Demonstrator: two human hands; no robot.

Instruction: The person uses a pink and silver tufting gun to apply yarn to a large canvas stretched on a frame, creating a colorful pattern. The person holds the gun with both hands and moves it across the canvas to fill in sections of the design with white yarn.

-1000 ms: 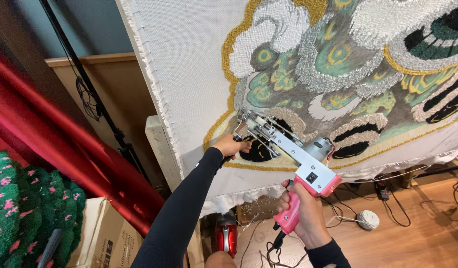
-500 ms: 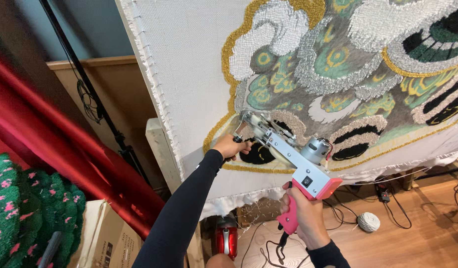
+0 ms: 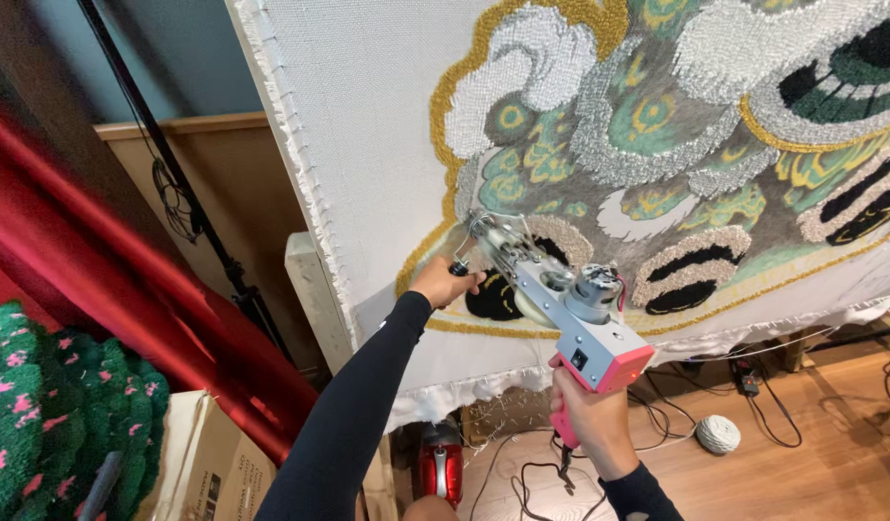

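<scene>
Both hands (image 3: 445, 282) hold tufting gun (image 3: 561, 314).

Left arm outstretched, left hand (image 3: 443, 283) gripping, right hand (image 3: 590, 423) seemingly clenched, wrist low

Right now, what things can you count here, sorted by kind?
Hands: 2, left hand and right hand
Tufting gun: 1
Stretched tufted cloth: 1
Yarn ball: 1
Cardboard box: 1
Green-and-pink rug: 1
Total: 7
</scene>
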